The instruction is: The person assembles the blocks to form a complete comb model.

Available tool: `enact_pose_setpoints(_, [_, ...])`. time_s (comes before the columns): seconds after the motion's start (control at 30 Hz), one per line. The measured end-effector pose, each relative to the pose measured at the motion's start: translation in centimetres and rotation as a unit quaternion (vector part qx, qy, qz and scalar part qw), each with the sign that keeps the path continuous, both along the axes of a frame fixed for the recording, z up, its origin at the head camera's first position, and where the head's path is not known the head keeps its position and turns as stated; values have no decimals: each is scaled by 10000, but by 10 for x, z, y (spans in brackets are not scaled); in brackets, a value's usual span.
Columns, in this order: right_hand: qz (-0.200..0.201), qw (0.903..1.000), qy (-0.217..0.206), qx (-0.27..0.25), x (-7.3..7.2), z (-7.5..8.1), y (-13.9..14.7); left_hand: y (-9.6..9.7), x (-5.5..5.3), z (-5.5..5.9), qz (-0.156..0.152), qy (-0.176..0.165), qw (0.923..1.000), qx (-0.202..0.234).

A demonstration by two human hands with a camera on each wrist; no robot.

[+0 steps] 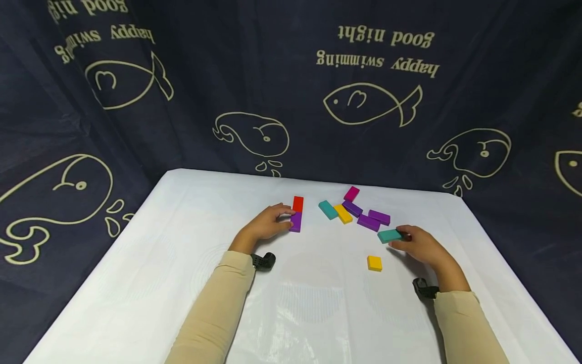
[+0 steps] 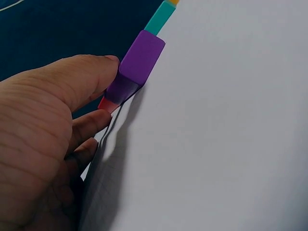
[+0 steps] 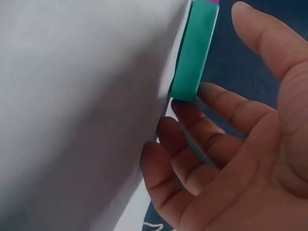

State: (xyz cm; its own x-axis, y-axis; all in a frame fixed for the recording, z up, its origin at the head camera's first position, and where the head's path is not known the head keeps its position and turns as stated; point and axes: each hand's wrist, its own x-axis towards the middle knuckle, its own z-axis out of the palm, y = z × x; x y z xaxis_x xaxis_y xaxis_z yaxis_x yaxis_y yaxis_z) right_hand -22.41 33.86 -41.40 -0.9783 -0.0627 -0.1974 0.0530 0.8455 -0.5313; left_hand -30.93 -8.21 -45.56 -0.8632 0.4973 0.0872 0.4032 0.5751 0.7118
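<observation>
My left hand (image 1: 271, 222) is beside a purple block (image 1: 295, 222) that lies end to end with a red block (image 1: 297, 203). In the left wrist view, the thumb touches the side of the purple block (image 2: 142, 57), and the other fingers reach toward the red block (image 2: 107, 105). Over on the right, my right hand (image 1: 416, 243) is at the near end of a teal block (image 1: 389, 236). The right wrist view shows fingertips at the end of that teal block (image 3: 195, 53), with the thumb spread away from it.
Between the hands lie another teal block (image 1: 328, 210), a yellow block (image 1: 343, 214), a magenta block (image 1: 351, 193) and several purple blocks (image 1: 369, 222). A small yellow block (image 1: 375, 263) sits nearer me. Behind the white table (image 1: 309, 323) hangs a dark fish-print cloth (image 1: 291, 76).
</observation>
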Motion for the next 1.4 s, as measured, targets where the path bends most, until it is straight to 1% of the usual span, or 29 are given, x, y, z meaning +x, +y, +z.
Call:
enact_pose_setpoints(0.13, [21,10000,-18,-94,-1,-2,-1,0,0,-1,-26,22,10000,44])
enact_pose_setpoints(0.27, [94,9997,62,-214,-3,-5,-1,0,0,-2,10,-29,10000,-9])
enact_pose_setpoints(0.47, [121,9997,199,-122,-7,-8,-1,-1,1,-1,61,-66,10000,-25])
enact_pose_setpoints(0.67, [-10,9996,277,23,-11,-11,-1,-1,0,-2,-7,39,10000,42])
enact_pose_setpoints(0.77, [-59,9997,253,34,-12,-11,-1,-1,-1,-3,-22,86,9999,64])
enact_pose_setpoints(0.9, [-129,9998,136,53,-13,-10,-3,-1,-1,-3,-8,66,10000,-5])
enact_pose_setpoints(1.07, [-198,9997,135,59,-15,-11,-4,-1,-2,-3,32,38,10000,-37])
enact_pose_setpoints(1.2, [-244,9997,61,-5,-15,-10,-4,-1,-3,-3,37,20,10000,-36])
enact_pose_setpoints(1.4, [-197,9998,61,-63,-13,-11,-3,0,-2,-2,43,-13,10000,-33])
